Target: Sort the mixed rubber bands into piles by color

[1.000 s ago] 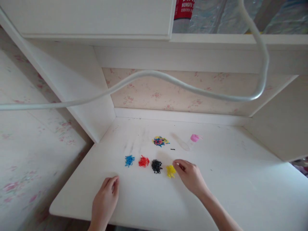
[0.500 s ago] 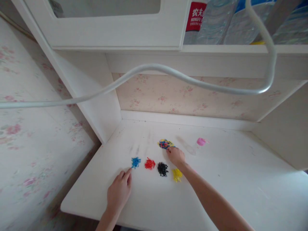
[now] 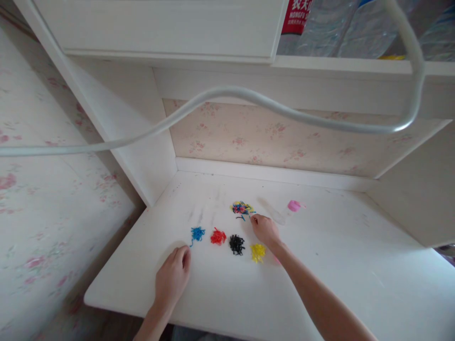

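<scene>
Head view: taking the black pile (image 3: pixel 236 245) on the white desk (image 3: pixel 220 293) as the clock's centre, the mixed pile (image 3: pixel 241 207) of small coloured bands lies at twelve o'clock, with a few loose bands (image 3: pixel 241 218) just below it. The red pile (image 3: pixel 218 236) and, farther out, the blue pile (image 3: pixel 197 233) sit between nine and ten; the yellow pile (image 3: pixel 258 253) is between three and four. The single-colour heaps stand in a row with gaps, probably so that the colours stay apart and within easy reach.

The right hand (image 3: pixel 266 229), at two, has its fingers pinched together at the edge of the mixed pile, beside a blue bit; whether they grip it I cannot tell. The left hand (image 3: pixel 173 274), between eight and nine, rests with curled fingers near the blue pile; I cannot tell whether anything is inside. A pink item (image 3: pixel 294 205) lies at two, beyond the right hand.

Toward one o'clock, on the shelf (image 3: pixel 341 64), a bottle's red label (image 3: pixel 295 18) reads "NONGFU" beneath partly cut-off Chinese characters; the smaller line below is too small to read.
</scene>
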Action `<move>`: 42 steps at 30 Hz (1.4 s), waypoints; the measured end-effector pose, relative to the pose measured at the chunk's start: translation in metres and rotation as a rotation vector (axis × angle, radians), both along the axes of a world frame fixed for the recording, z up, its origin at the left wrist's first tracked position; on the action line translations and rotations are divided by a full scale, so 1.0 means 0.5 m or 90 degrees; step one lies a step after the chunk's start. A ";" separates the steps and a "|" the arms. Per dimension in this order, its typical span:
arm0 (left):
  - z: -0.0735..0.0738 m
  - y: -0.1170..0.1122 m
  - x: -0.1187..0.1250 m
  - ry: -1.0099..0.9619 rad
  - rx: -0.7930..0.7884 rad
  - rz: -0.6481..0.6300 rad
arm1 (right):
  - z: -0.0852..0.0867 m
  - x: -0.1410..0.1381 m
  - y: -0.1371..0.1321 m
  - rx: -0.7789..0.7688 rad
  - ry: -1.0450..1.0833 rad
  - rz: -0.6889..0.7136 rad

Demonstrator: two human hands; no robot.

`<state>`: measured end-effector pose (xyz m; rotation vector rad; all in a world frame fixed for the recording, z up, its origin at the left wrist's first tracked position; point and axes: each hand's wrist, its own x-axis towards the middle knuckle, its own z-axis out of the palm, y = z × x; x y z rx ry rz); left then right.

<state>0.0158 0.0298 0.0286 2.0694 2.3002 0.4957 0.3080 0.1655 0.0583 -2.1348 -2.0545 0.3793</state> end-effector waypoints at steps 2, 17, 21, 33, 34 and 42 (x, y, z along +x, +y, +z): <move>-0.001 -0.004 0.000 -0.007 0.003 -0.015 | 0.007 0.007 -0.001 0.008 0.009 0.001; -0.004 0.003 0.008 0.103 -0.007 -0.022 | 0.057 -0.237 -0.118 0.059 0.100 0.300; -0.008 -0.001 0.004 0.067 0.018 -0.024 | 0.046 -0.287 -0.101 0.053 0.070 0.327; -0.006 -0.004 -0.001 0.010 0.012 -0.015 | 0.085 -0.165 -0.163 0.094 0.145 0.274; -0.006 -0.006 0.001 0.006 0.010 -0.013 | 0.085 -0.138 -0.182 0.109 0.200 0.242; 0.001 0.008 0.053 0.060 -0.057 -0.110 | -0.038 0.089 -0.351 0.125 0.357 -0.082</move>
